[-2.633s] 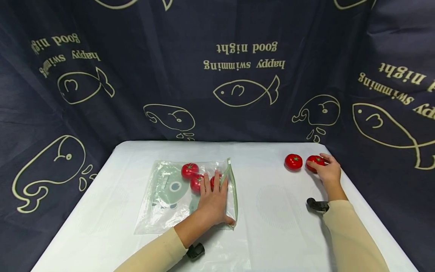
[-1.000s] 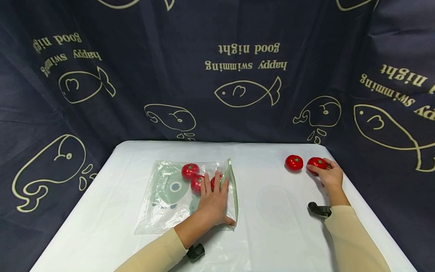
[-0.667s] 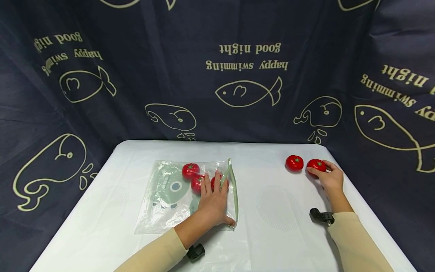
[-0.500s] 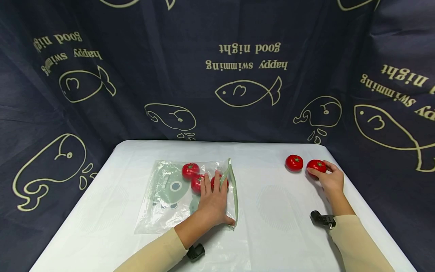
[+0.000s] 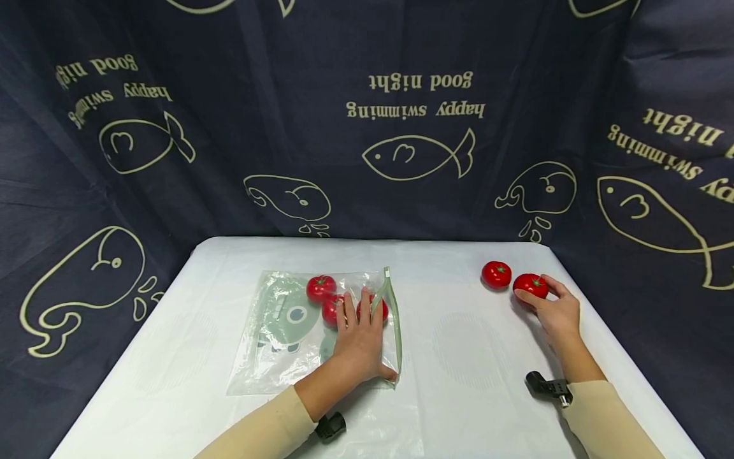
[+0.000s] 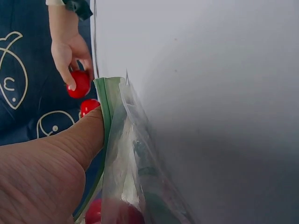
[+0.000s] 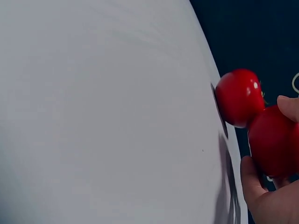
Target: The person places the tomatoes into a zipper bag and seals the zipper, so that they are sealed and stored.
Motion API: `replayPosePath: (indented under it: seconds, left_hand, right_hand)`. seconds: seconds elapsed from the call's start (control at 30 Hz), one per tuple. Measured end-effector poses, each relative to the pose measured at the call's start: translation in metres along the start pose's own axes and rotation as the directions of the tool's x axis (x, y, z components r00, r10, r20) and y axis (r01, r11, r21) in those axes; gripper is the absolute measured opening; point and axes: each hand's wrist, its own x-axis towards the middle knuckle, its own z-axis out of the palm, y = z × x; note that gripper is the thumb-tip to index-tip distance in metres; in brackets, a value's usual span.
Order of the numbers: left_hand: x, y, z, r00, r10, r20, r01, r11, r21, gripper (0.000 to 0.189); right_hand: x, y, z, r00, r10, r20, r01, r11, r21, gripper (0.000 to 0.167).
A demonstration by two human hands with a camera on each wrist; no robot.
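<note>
My right hand (image 5: 559,312) grips a red tomato (image 5: 530,287) between thumb and fingers at the table's right side. Just left of it sits a second tomato (image 5: 496,275); the right wrist view shows the held tomato (image 7: 274,142) right beside that other tomato (image 7: 239,97). My left hand (image 5: 359,347) lies with straight, spread fingers over a clear zip bag (image 5: 275,370). Its thumb (image 6: 79,140) is against the bag's green zip strip (image 6: 108,102). Three tomatoes are in the bag: one at the back (image 5: 321,289), and two partly hidden by my fingers.
The bag lies flat on a white-covered table (image 5: 447,414), its green-edged mouth facing right. Dark blue curtain (image 5: 418,210) with fish and whale drawings stands behind and beside the table. A black wrist camera (image 5: 549,387) sits at my right wrist.
My right hand has come slightly nearer to me and to the left with the tomato, and its wrist has swung lower in view. The left hand stays nearly still on the bag.
</note>
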Motion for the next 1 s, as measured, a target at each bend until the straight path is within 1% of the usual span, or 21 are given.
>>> replayPosePath:
  seconds: [0.17, 0.3, 0.37, 0.53, 0.6, 0.73, 0.87, 0.93, 1.0]
  left_hand:
    - [-0.002, 0.000, -0.001, 1.000, -0.003, -0.011, 0.003, 1.000, 0.001, 0.142]
    - [-0.003, 0.001, -0.002, 1.000, -0.010, -0.017, 0.010, 1.000, 0.005, 0.142]
    - [-0.002, 0.000, -0.001, 1.000, -0.015, -0.018, 0.015, 1.000, 0.003, 0.141]
    - [-0.002, 0.000, -0.001, 1.000, -0.019, -0.020, 0.019, 1.000, 0.000, 0.141]
    - [-0.002, 0.000, -0.001, 1.000, -0.019, -0.019, 0.019, 1.000, 0.002, 0.141]
    - [-0.003, 0.000, -0.002, 1.000, -0.021, -0.020, 0.022, 1.000, 0.011, 0.141]
    - [-0.003, 0.000, -0.002, 0.999, -0.025, -0.024, 0.025, 1.000, 0.011, 0.142]
    - [-0.003, 0.000, -0.002, 0.999, -0.026, -0.025, 0.026, 1.000, 0.010, 0.143]
    - [-0.003, 0.000, -0.001, 0.999, -0.027, -0.025, 0.027, 1.000, 0.009, 0.143]
  right_hand:
    - [-0.009, 0.004, 0.002, 1.000, -0.002, -0.011, 0.002, 1.000, -0.004, 0.090]
    - [-0.016, 0.005, 0.003, 1.000, 0.013, -0.012, -0.012, 0.999, 0.030, 0.088]
    - [-0.020, 0.005, 0.003, 1.000, 0.015, -0.004, -0.015, 0.998, 0.056, 0.090]
    - [-0.031, 0.005, 0.005, 0.999, 0.008, 0.047, -0.015, 0.989, 0.148, 0.095]
    - [-0.036, 0.004, 0.007, 0.997, -0.001, 0.073, -0.012, 0.982, 0.187, 0.093]
    - [-0.046, 0.004, 0.011, 0.993, -0.028, 0.118, 0.000, 0.973, 0.230, 0.087]
    - [-0.054, 0.005, 0.013, 0.985, -0.057, 0.164, 0.016, 0.971, 0.240, 0.082]
    - [-0.057, 0.005, 0.015, 0.980, -0.069, 0.188, 0.024, 0.973, 0.231, 0.081]
    - [-0.060, 0.005, 0.017, 0.973, -0.084, 0.213, 0.041, 0.979, 0.200, 0.082]
